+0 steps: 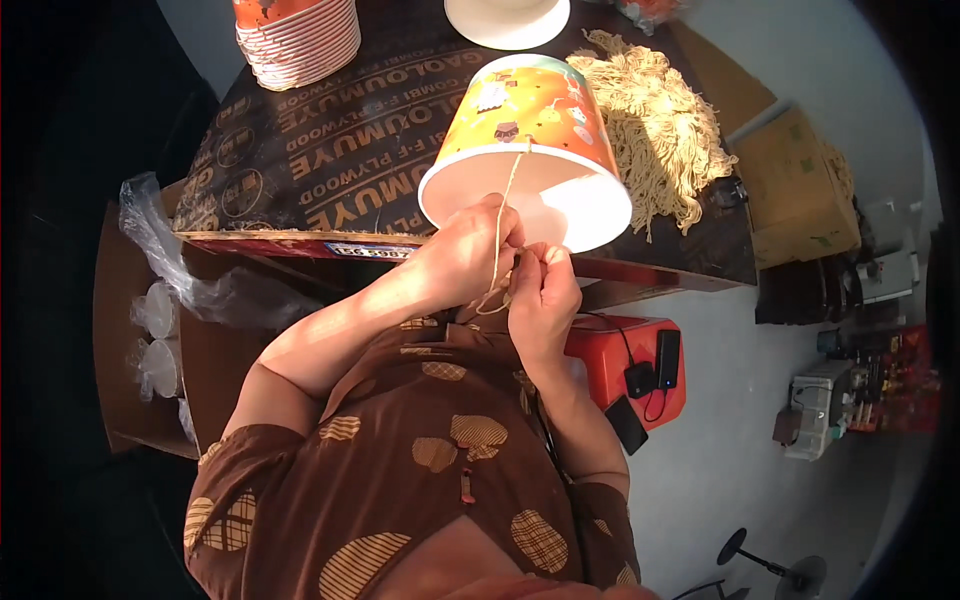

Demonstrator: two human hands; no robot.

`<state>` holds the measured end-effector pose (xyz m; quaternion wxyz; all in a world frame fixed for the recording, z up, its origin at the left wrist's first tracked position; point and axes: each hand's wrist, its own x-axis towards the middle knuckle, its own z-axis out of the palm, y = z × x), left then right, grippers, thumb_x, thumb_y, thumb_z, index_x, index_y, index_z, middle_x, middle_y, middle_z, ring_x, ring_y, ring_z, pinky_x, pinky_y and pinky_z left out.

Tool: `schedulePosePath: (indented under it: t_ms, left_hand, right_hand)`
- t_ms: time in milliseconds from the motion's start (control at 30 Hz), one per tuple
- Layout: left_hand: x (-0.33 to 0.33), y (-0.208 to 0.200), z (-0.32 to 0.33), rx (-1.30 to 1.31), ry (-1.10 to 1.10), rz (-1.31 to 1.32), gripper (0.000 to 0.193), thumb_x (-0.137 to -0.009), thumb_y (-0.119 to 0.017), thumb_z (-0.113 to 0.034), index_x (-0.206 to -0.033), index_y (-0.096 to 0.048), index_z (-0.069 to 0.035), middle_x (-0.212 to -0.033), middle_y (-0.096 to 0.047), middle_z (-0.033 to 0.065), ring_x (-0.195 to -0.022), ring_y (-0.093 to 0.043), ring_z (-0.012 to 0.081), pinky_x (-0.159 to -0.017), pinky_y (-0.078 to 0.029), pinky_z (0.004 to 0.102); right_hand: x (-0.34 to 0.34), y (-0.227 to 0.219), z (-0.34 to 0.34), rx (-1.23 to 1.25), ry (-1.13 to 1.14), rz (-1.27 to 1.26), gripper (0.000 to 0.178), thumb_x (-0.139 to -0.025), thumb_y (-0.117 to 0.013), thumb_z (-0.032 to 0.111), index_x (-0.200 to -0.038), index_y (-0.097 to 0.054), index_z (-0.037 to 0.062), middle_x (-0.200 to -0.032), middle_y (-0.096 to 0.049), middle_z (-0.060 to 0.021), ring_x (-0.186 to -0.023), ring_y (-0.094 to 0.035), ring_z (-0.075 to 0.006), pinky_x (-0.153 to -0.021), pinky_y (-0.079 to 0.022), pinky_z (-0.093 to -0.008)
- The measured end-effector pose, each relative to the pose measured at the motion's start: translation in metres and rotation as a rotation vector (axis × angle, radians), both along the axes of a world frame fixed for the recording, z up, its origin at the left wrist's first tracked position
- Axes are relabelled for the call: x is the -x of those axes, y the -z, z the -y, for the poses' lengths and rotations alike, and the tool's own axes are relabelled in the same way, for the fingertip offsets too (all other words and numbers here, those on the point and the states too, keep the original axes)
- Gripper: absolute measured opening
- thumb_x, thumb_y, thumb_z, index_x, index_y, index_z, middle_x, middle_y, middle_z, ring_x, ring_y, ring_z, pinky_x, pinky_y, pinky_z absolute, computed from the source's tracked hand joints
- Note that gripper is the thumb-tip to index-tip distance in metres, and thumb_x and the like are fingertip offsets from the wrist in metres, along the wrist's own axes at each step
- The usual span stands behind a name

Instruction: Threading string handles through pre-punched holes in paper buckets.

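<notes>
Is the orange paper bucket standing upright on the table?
No, the orange paper bucket lies tilted on its side, its open mouth facing the hands.

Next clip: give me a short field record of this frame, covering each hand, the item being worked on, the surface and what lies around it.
left hand: left hand at the bucket's open rim, pinching the string
right hand: right hand close beside it, fingers on the same string
string: pale string runs from the bucket's side down to both hands
item: orange printed paper bucket, tilted, mouth toward the person
surface: dark plywood board
nearby: pile of pale strings; stack of paper buckets; red stool below
</notes>
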<state>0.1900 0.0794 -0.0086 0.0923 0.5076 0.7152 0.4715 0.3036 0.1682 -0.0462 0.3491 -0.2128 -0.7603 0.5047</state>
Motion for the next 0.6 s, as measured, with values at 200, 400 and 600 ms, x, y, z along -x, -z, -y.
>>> schedulePosePath:
  t_ms: [200,400,600]
  left_hand:
    - [-0.0023,-0.0001,-0.0003,0.002,-0.007,-0.025,0.011,-0.077,-0.063,-0.001,-0.086,-0.057,0.002,-0.085,-0.058,0.0158,-0.074,-0.061,0.0328,-0.065,-0.049,0.0394]
    - [-0.0027,-0.0011,-0.0017,0.025,-0.025,-0.007,0.010,-0.076,-0.062,0.000,-0.084,-0.055,0.002,-0.081,-0.058,0.0155,-0.073,-0.061,0.0329,-0.065,-0.049,0.0395]
    - [-0.0008,-0.0033,-0.0035,0.004,-0.013,-0.030,0.008,-0.076,-0.059,0.001,-0.082,-0.054,0.002,-0.076,-0.056,0.0138,-0.068,-0.058,0.0290,-0.062,-0.046,0.0379]
  right_hand:
    - [0.0000,-0.0042,0.0015,-0.021,0.012,-0.010,0.009,-0.093,-0.057,0.006,-0.093,-0.053,-0.0026,-0.076,-0.063,-0.0172,-0.064,-0.063,-0.0276,-0.058,-0.048,-0.0374]
    - [-0.0011,-0.0017,0.0002,-0.025,0.022,-0.004,0.009,-0.093,-0.058,0.006,-0.093,-0.053,-0.0021,-0.075,-0.062,-0.0170,-0.063,-0.063,-0.0284,-0.057,-0.048,-0.0375]
    - [-0.0016,-0.0050,-0.0001,-0.058,0.030,-0.016,0.009,-0.092,-0.059,0.006,-0.092,-0.054,-0.0015,-0.075,-0.062,-0.0167,-0.063,-0.063,-0.0282,-0.057,-0.048,-0.0371]
